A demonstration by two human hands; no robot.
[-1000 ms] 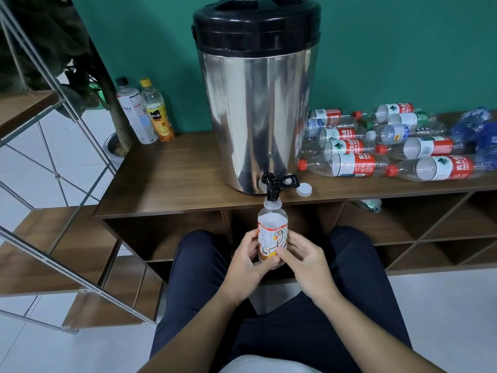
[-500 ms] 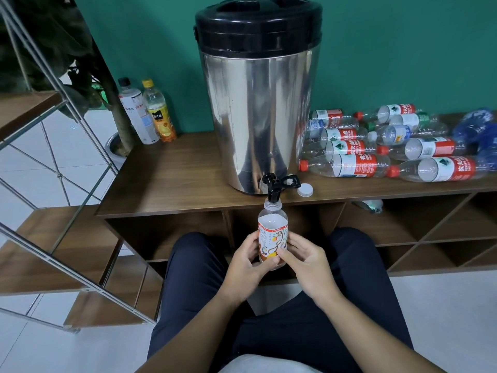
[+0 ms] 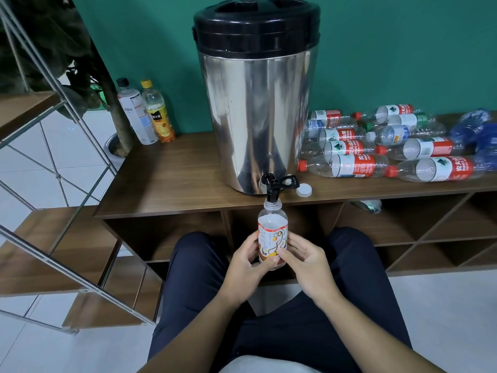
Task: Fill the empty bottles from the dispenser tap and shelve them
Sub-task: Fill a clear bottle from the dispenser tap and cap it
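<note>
Both hands, left hand (image 3: 246, 261) and right hand (image 3: 305, 261), wrapped their grip round the small bottle (image 3: 272, 236) (uncapped), its mouth under the dispenser tap (image 3: 272, 191).

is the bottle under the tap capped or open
Open. The bottle stands upright in both hands with its bare neck right under the tap; a loose white cap lies on the cabinet top beside the dispenser.
</note>
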